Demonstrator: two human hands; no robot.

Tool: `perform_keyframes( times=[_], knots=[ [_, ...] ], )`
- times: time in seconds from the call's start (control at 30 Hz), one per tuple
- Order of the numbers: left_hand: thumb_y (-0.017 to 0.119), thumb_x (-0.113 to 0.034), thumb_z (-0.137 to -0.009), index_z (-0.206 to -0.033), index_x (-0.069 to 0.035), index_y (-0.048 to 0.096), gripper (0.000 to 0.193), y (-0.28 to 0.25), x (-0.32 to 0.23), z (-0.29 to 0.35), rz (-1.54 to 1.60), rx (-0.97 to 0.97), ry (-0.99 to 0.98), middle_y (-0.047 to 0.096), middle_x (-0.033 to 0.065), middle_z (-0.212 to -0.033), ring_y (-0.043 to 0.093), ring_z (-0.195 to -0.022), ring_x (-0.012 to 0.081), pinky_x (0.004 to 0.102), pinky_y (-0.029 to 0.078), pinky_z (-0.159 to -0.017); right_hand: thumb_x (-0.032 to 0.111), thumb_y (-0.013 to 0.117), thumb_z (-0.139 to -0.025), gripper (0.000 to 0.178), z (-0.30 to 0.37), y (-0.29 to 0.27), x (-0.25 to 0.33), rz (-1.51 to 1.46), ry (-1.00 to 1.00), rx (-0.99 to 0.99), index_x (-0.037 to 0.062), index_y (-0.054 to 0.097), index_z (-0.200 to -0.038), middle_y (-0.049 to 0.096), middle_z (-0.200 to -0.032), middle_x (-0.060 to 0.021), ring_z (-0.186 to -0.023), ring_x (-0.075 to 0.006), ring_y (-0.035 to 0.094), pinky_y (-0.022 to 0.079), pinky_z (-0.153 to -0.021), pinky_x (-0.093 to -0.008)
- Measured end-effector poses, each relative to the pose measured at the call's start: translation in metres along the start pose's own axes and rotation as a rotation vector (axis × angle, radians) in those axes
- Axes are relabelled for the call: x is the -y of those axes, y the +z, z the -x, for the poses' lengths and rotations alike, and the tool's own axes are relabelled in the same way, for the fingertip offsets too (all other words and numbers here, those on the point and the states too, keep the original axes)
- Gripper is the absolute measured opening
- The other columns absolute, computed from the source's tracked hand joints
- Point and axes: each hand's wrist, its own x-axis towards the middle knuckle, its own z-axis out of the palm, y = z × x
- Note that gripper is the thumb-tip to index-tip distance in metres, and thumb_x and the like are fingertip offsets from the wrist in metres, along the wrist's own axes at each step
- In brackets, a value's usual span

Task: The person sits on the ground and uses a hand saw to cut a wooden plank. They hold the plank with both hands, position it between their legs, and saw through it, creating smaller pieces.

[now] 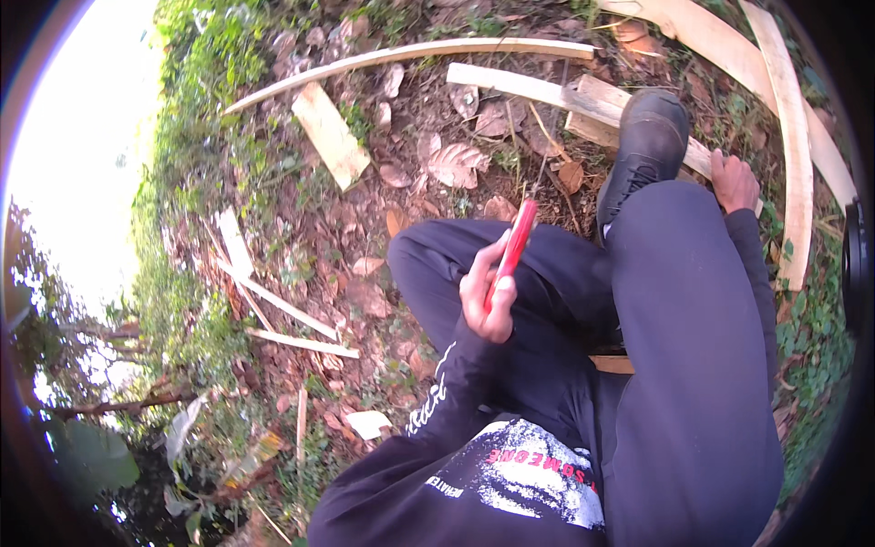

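My left hand is closed around the red handle of a tool, held tilted above my bent left knee. A thin dark line runs up from the handle toward the wood, like a narrow blade seen edge-on; the exact kind of tool is unclear. A pale wooden strip lies across a short wooden block. My dark shoe presses down over the strip and block. Beyond my right knee, my right hand rests at the strip's near right end, its fingers bent over the wood and partly hidden.
A long thin strip and a short board lie farther off. Long planks cross at the right. Several narrow wood pieces are scattered left among dry leaves and green plants.
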Motion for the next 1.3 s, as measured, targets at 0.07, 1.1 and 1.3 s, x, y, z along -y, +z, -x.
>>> perform_keyframes(
  times=[0.07,1.1,1.3],
  knots=[
    [0.053,-0.014,-0.090,-0.127,0.006,0.052,0.042,0.018,0.000,-0.039,-0.063,-0.046,-0.020,0.053,0.0033,-0.062,0.043,-0.052,0.0081,0.0235,0.038,-0.053,0.051,0.038,-0.093,0.059,0.001,0.002,0.006,-0.011,-0.021,0.020,0.0024,0.072,-0.091,0.066,-0.090,-0.0304,-0.091,-0.0481,0.063,0.048,-0.085,-0.0546],
    [0.056,-0.010,-0.091,-0.122,0.005,0.054,0.034,0.038,0.008,-0.093,-0.139,-0.072,0.132,0.058,0.0074,-0.061,0.051,-0.054,0.0091,0.0269,0.041,-0.052,0.054,0.039,-0.090,0.062,-0.005,0.005,0.011,0.049,0.001,0.040,0.0019,0.073,-0.093,0.066,-0.092,-0.0300,-0.091,-0.0475,0.064,0.049,-0.086,-0.0529],
    [0.049,-0.008,-0.091,-0.132,0.007,0.048,0.044,-0.003,0.009,-0.016,-0.082,0.026,0.004,0.065,0.0084,-0.071,0.057,-0.059,0.0100,0.0243,0.045,-0.062,0.052,0.038,-0.090,0.062,0.003,-0.007,0.004,0.037,0.041,0.038,0.0009,0.073,-0.089,0.066,-0.092,-0.0301,-0.092,-0.0480,0.064,0.048,-0.087,-0.0525]
  ],
)
